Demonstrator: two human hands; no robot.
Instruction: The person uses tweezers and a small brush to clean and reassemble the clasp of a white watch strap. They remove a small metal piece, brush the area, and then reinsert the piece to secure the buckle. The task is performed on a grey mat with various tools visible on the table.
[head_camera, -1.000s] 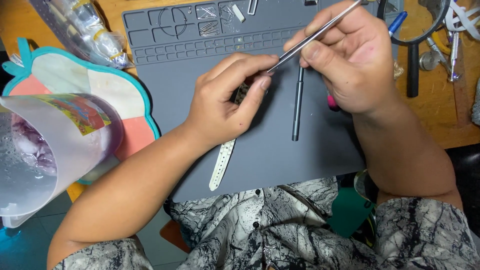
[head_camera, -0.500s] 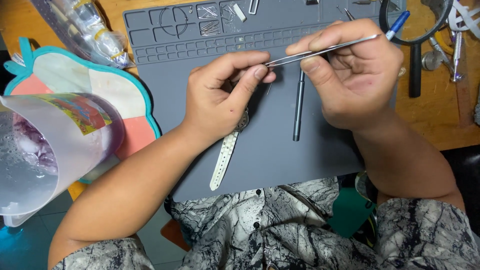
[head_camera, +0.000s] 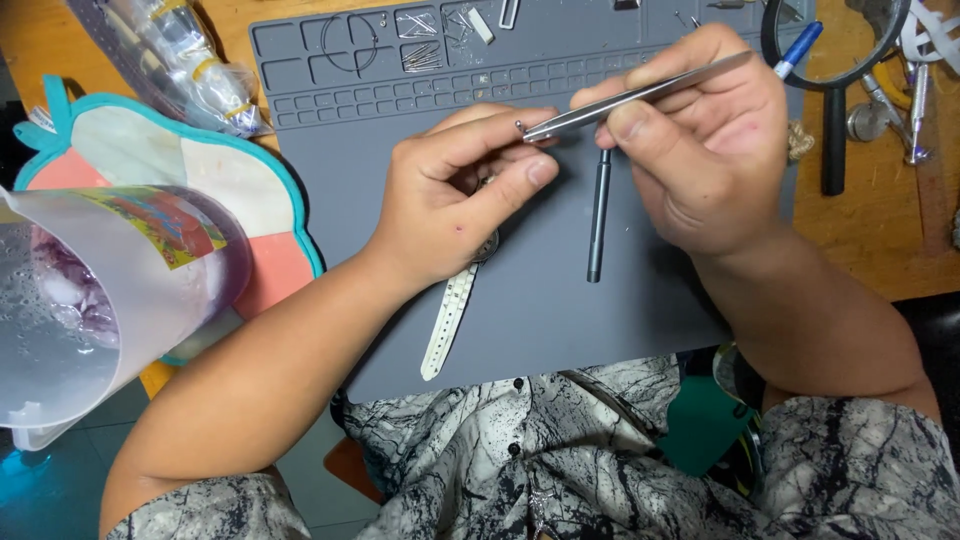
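My left hand (head_camera: 455, 190) is curled around a wristwatch whose cream strap (head_camera: 448, 322) hangs out below the palm onto the grey work mat (head_camera: 540, 310). Most of the watch case is hidden by my fingers. My right hand (head_camera: 700, 150) pinches a pair of metal tweezers (head_camera: 630, 98). Their tips reach left to my left index finger and grip a tiny metal part there. A dark grey pen-shaped tool (head_camera: 597, 215) lies upright on the mat between my hands.
A clear plastic jug (head_camera: 90, 290) stands at the left over a teal-edged pad (head_camera: 200, 180). A plastic bag of parts (head_camera: 175, 60) lies at the top left. A black magnifying glass (head_camera: 835, 70) and small metal tools (head_camera: 900, 100) rest on the wooden table at the right.
The tweezers have swung down from a steep slant to nearly level, tips now at my left index finger. My left hand stayed on the watch.
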